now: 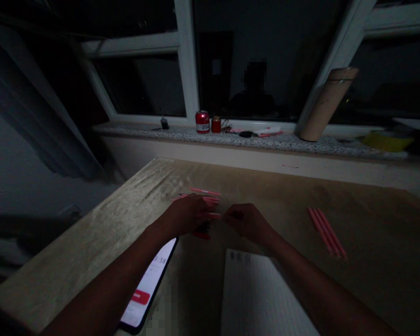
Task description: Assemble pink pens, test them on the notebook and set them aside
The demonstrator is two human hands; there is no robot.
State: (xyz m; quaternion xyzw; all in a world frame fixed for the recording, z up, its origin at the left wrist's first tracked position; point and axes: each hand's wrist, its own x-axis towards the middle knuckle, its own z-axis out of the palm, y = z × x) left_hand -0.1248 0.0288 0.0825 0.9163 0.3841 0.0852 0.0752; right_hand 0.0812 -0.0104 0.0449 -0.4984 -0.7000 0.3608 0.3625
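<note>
My left hand (188, 214) is over a small pile of slim pink pens (210, 200), its fingers closed around one pink pen (213, 215) whose end points right. Just right of that end is my right hand (245, 221), fingers curled into a pinch; what they hold, if anything, is too dark to make out. A single pink pen (206, 191) lies behind the pile. Below my left hand, a black and red item (202, 231) is partly hidden. Three pink pens (326, 232) lie side by side at the right of the table.
A lit phone (150, 284) lies under my left forearm, and a white ridged board (259, 294) beside my right forearm. On the windowsill (143, 132) stand a red can (202, 122), a small red jar (216, 124) and a tall tan flask (327, 105).
</note>
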